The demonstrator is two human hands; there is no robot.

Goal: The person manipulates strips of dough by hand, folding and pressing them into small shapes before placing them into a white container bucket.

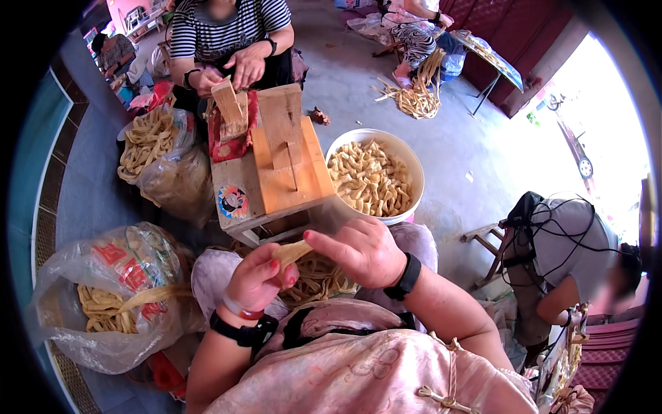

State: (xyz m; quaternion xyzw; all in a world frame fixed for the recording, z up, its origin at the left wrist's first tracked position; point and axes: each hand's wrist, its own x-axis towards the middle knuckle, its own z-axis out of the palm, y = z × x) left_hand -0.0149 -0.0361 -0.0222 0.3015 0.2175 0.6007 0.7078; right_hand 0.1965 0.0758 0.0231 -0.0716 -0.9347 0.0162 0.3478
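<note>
I pinch 1 pale strip [291,252] between both hands over my lap: left hand [256,278] clamped underneath, right hand [362,250] closed on top, close to the wooden block [283,165] and white bowl [412,165].

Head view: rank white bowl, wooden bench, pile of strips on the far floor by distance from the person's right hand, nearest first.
From the right hand:
1. Wooden bench, just ahead, slightly left.
2. White bowl, ahead; close to the bench, nearly too close to call.
3. Pile of strips, far floor, plainly farthest.
</note>
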